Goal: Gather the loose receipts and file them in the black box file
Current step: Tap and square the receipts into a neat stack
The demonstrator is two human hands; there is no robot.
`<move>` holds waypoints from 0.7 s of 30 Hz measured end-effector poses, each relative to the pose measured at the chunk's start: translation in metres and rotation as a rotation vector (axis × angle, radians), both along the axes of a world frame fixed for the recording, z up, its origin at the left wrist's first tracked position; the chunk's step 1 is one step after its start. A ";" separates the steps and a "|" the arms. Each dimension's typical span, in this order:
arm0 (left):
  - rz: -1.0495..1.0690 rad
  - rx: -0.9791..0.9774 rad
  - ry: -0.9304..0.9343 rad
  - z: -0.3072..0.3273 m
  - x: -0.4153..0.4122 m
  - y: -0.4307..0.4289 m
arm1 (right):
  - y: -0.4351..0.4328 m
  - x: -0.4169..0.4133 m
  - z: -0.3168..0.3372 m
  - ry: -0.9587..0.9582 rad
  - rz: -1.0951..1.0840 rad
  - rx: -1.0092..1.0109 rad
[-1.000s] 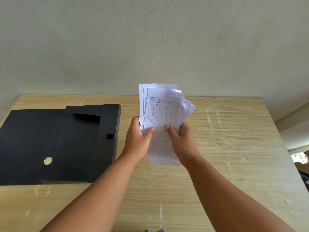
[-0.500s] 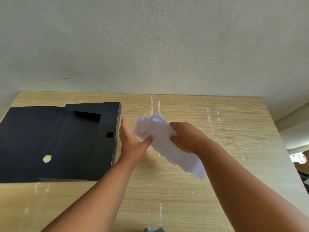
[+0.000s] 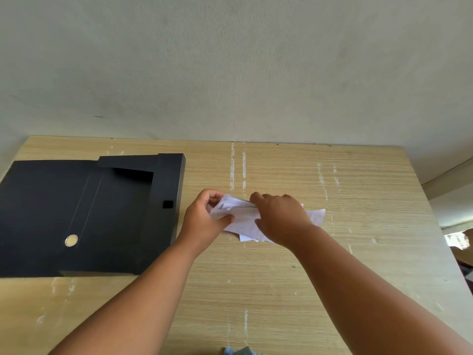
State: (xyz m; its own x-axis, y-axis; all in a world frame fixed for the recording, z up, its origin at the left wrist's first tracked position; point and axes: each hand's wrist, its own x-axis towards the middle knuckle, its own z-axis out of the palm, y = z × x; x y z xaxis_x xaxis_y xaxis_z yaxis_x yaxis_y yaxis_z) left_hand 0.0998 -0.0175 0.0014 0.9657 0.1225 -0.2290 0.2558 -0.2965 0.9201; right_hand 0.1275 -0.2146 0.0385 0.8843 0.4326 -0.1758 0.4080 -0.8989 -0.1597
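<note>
Lying low over the counter (image 3: 332,265), the receipts (image 3: 243,219) are clasped by left hand (image 3: 204,221) and right hand (image 3: 280,221); the open box file (image 3: 84,213) sits left, unobstructed.

light: soft, even daylight | shadows: faint | glare: none | blur: slight | edges: wide-angle bowing

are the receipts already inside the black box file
No, the receipts are in both hands over the table, right of the open black box file.
</note>
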 end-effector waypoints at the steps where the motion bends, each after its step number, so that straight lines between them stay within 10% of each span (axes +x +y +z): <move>1: 0.014 0.010 -0.017 0.001 -0.001 0.000 | -0.001 -0.001 -0.002 -0.021 -0.003 0.003; 21: 0.137 -0.110 0.048 0.003 0.006 0.016 | -0.027 0.014 0.002 0.280 -0.262 0.455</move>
State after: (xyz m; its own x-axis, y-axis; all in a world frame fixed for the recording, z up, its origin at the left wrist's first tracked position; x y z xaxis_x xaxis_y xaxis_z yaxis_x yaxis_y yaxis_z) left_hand 0.1056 -0.0012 0.0048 0.9294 0.2238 -0.2936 0.3312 -0.1545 0.9308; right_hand 0.1413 -0.2414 0.0400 0.9185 0.2931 -0.2654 0.0690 -0.7797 -0.6223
